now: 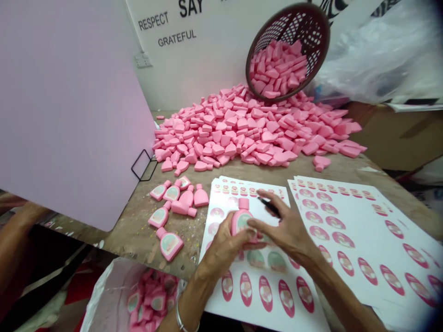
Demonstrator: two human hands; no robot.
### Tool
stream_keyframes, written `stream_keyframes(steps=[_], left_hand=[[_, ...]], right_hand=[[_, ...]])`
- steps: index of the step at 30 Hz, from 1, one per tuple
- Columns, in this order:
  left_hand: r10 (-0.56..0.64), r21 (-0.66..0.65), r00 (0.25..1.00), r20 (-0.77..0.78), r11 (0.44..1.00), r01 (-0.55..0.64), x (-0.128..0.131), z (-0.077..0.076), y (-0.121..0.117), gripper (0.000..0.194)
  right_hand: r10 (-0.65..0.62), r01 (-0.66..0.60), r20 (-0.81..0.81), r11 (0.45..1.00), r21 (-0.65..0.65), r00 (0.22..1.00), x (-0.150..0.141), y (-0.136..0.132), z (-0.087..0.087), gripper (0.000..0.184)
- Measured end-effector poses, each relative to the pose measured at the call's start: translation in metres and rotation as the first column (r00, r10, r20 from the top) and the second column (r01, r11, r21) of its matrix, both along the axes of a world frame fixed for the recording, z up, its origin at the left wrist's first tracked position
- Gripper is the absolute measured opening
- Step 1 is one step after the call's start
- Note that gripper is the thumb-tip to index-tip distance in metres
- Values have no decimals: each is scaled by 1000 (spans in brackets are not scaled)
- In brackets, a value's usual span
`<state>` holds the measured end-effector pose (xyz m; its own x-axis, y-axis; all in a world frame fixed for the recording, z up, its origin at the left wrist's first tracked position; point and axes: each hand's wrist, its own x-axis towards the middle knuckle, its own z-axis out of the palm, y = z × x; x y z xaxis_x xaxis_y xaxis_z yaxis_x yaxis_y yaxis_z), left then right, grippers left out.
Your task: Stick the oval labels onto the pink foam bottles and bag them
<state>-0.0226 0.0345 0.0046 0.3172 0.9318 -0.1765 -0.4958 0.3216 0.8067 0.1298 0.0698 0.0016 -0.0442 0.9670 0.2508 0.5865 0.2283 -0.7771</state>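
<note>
pink, matte, foam-like bottle shapes dominate what i see from my remote seat. the left hand (224, 244), a metal bangle (182, 318) on its wrist, curls closed around a pink bottle (242, 219), holding it just above a sticker sheet (263, 295). the bottle shows a pale green oval label, partly covered by the hands. the right hand (284, 226) reaches over it with fingers spread, pinching a slim black tool (269, 206).

a second sheet (346, 240) lies just beside the first, printed with rows of pink-rimmed ovals; their small print is too blurred for me to read. on the scuffed wooden bench (131, 230), labelled bottles (169, 244) lie near bare ones (200, 197). behind them spreads a big heap of bottle shapes (242, 129), with a tilted brown plastic basket (320, 27) spilling more onto it. the white wall (207, 60) reads "respect", "say" and "grateful". a lilac board (69, 115) stands at the left, and a white sack (110, 295) below the bench holds more labelled bottles (152, 299).
</note>
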Motion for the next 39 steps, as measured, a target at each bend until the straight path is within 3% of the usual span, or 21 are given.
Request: stream_keyframes(steps=[3,5,7,9,11,13,14,16,17,18,19,21,24,26,29,31,34,35,39], left_hand=[[-77,-18,995,-70,997,76,-1,4,-4,43],[-40,-43,989,-144,998,34,-11,2,-2,40],[68,-36,946,-318,996,-84,-30,-4,5,36],[229,61,766,-601,968,-243,-56,-11,17,42],[389,237,459,-799,905,-355,-81,-18,31,48],[569,491,164,-806,797,-351,-101,-23,44,52],[659,616,52,-750,725,-309,-107,-24,49,55],[779,772,-60,-624,602,-203,-110,-24,53,56],[800,796,-59,-597,581,-170,-107,-22,52,53],[794,786,-24,-608,597,-162,-101,-20,51,48],[766,751,40,-642,639,-170,-93,-16,49,42],[646,614,236,-726,763,-200,-71,-9,47,34],[361,330,608,-707,929,-167,-30,-1,51,34],[320,270,730,-604,944,-190,-2,0,54,35],[291,202,826,-483,955,-219,25,0,49,38],[302,171,864,-403,952,-253,30,0,39,38],[254,107,877,-408,967,-230,26,-1,20,38],[213,73,879,-427,977,-201,25,-1,13,38],[43,-46,878,-476,996,-73,33,-8,-5,38]], right_hand=[[159,-187,-166,967,-171,973,-5,14,-5,64],[117,-127,-67,978,-167,991,5,37,-13,59],[-6,19,141,995,-94,990,25,70,-23,51],[-116,129,241,991,-39,964,48,110,-31,41],[-211,212,301,977,30,930,64,150,-36,37],[-264,244,349,965,101,899,68,183,-37,38],[-272,241,368,962,128,889,67,196,-37,38],[-262,218,387,964,155,884,61,216,-35,33],[-255,209,385,965,157,887,59,222,-33,29],[-251,207,375,966,154,893,57,225,-32,24],[-249,210,356,967,144,901,55,225,-31,22],[-238,217,297,971,100,925,53,213,-31,28],[-157,164,191,986,-22,969,45,160,-33,47],[-53,65,107,991,-114,993,35,109,-30,55],[189,-234,-189,940,-249,963,23,38,-19,48],[139,-200,-236,945,-259,962,28,10,-16,39],[-100,94,-36,986,-142,994,52,-7,-25,32],[-122,126,50,988,-84,991,62,-9,-31,28],[-18,-22,332,993,117,943,83,-14,-56,18]])
